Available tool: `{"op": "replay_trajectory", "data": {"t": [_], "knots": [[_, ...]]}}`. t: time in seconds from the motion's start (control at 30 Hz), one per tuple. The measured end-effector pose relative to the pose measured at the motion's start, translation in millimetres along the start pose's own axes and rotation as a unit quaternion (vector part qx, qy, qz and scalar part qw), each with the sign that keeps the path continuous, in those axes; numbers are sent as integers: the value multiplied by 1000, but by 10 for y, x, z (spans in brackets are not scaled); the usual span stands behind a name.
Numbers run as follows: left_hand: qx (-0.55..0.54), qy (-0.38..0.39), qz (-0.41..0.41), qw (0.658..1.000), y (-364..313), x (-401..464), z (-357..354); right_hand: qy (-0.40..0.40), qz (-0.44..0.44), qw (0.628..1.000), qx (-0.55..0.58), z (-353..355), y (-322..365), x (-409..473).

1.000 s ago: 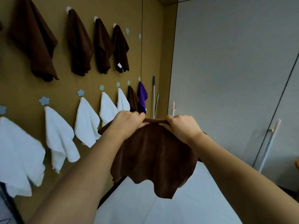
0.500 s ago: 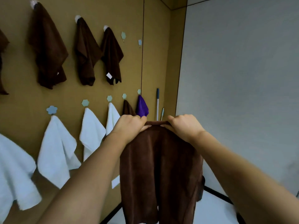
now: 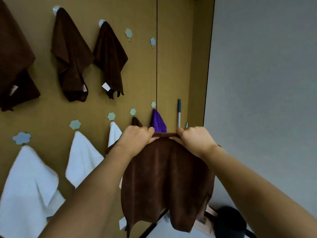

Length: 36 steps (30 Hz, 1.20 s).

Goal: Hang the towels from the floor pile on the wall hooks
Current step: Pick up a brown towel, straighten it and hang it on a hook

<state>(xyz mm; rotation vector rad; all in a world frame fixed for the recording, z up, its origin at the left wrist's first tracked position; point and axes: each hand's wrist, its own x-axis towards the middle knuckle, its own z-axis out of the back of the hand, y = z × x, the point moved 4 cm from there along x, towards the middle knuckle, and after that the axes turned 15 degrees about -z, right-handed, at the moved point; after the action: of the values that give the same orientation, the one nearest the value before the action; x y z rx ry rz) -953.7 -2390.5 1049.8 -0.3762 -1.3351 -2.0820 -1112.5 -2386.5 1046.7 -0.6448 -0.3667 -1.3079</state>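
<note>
Head view: a brown towel (image 3: 164, 177) is held up before the hook wall, its top hem pinched by the left hand (image 3: 137, 140) and the right hand (image 3: 193, 140), fingers curled over the edge. Step judged: carrying to a hook. Two upper-row free hooks (image 3: 128, 33) are seen; a lift toward one is called for. Against the earlier frames, the view is tilted upward and nearer the wall; the grip is unchanged.
</note>
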Motion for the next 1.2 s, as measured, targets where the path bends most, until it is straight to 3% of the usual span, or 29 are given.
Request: {"op": "replay_trajectory", "data": {"t": [0.2, 0.37, 0.5, 0.9, 1.2], "knots": [[-10, 22, 0, 1000, 446, 435, -871, -28, 10, 1000, 3, -550, -146, 950], [-21, 128, 23, 991, 850, 786, -1441, -38, 11, 999, 21, -832, -251, 1724], [-5, 139, 21, 990, 1062, 1018, -1852, -56, 6, 998, 16, -1069, -333, 2131], [106, 183, 11, 977, 1887, 1587, -2335, -160, 54, 984, 65, -1436, -374, 3496], [202, 211, 76, 953, 2474, 2273, -2647, -241, 108, 957, 119, -1515, -680, 4581]]}}
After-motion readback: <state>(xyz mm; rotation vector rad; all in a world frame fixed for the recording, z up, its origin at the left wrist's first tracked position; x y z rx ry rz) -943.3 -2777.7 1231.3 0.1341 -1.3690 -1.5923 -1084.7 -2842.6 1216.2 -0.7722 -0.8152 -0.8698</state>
